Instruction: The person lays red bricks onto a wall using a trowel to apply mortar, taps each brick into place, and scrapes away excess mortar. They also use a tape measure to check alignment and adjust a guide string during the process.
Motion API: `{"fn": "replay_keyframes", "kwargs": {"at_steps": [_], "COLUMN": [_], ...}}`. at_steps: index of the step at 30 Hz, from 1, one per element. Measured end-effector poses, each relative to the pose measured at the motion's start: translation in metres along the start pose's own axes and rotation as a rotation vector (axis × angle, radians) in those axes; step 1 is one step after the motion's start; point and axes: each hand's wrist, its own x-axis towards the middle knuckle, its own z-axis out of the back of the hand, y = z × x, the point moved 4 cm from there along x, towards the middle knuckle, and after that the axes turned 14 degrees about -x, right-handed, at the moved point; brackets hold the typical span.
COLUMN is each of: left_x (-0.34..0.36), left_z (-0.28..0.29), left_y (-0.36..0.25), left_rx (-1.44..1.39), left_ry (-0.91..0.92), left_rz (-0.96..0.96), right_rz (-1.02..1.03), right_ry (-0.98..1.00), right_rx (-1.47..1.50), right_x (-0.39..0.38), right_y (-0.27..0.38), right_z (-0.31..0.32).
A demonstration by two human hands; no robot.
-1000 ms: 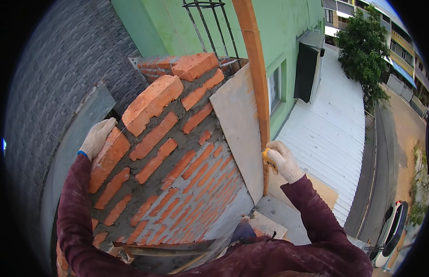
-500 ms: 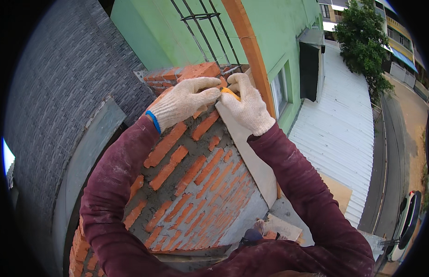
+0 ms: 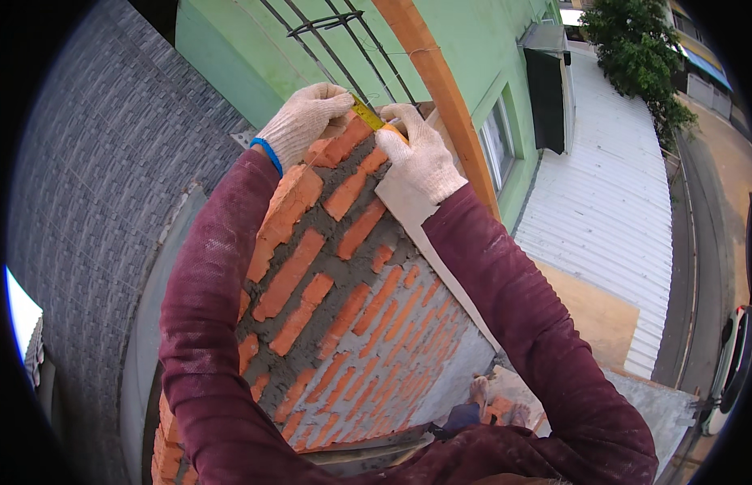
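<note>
In a white knitted glove, my right hand (image 3: 424, 162) grips the orange case of a tape measure (image 3: 367, 115). A short stretch of its yellow blade runs out to the upper left. My left hand (image 3: 302, 123), also gloved and with a blue cuff band, pinches the free end of the blade. Both hands are over the top of a brick wall (image 3: 356, 234) with rough grey mortar between its orange bricks. A pale flat board (image 3: 404, 194) stands along the wall's right edge, just below my right hand.
Steel rebar (image 3: 335, 22) rises behind the wall beside a green building (image 3: 465, 56). An orange-brown timber (image 3: 441, 89) stands close to my right hand. Dark grey cladding (image 3: 109, 162) lies left; a white corrugated roof (image 3: 594, 178) and road lie lower right. A bare foot shows far below.
My hands have moved apart, and a stretch of yellow blade now shows between them. My left hand has shifted up and left. The view has shifted slightly.
</note>
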Motion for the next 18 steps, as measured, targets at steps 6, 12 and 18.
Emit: {"fn": "replay_keyframes", "kwargs": {"at_steps": [6,12,18], "left_x": [0.060,0.080,0.089], "left_z": [0.009,0.009,0.013], "left_y": [-0.001,0.014,0.018], "left_rx": [0.081,-0.009,-0.079], "left_ry": [-0.117,-0.239,-0.224], "left_rz": [-0.105,-0.160,-0.093], "right_rz": [-0.035,-0.118,-0.133], "right_ry": [-0.091,-0.145,-0.158], "right_rx": [-0.124,-0.181,-0.208], "right_x": [0.011,0.017,0.022], "right_y": [-0.056,-0.062,-0.068], "right_z": [-0.009,-0.024,-0.034]}}
